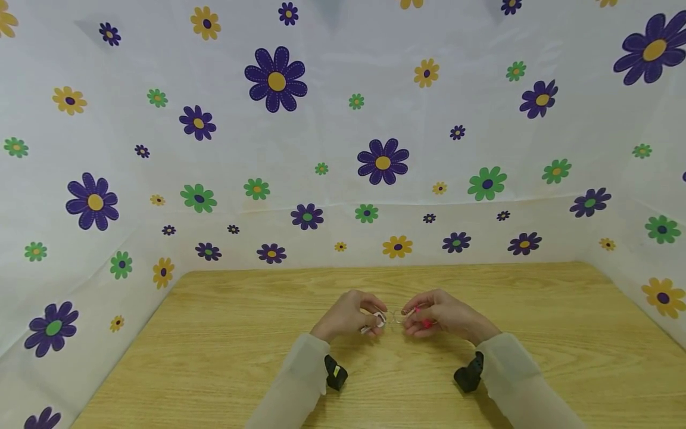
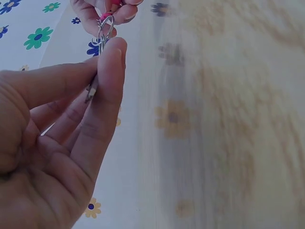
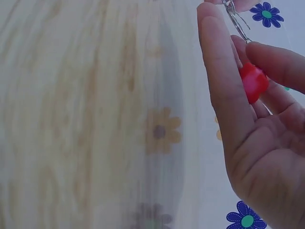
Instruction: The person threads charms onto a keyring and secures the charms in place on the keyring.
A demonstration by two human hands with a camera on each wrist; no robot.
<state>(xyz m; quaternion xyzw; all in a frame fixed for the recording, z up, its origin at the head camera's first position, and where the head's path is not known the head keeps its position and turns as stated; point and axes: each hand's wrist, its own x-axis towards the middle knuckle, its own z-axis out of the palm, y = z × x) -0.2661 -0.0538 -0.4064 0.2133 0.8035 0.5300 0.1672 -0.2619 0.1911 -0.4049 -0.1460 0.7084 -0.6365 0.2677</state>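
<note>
My left hand [image 1: 348, 314] pinches a key [image 1: 380, 319] with a pale round head between thumb and fingers; its thin edge shows in the left wrist view. Facing it, my right hand [image 1: 442, 317] grips a keychain with a pinkish-red charm [image 3: 254, 82]. Thin silver metal rings [image 1: 395, 316] span the small gap between both hands, just above the table. In the left wrist view the metal loop [image 2: 106, 28] runs from the left fingertips up to the right hand. Fingers cover much of both pieces, so how the rings link is hard to tell.
A wood-grain table [image 1: 241, 333] lies under both hands. White cloth printed with flowers [image 1: 321, 131] encloses it at the back and sides. Black wrist cameras sit on the left wrist [image 1: 336, 373] and right wrist [image 1: 469, 373].
</note>
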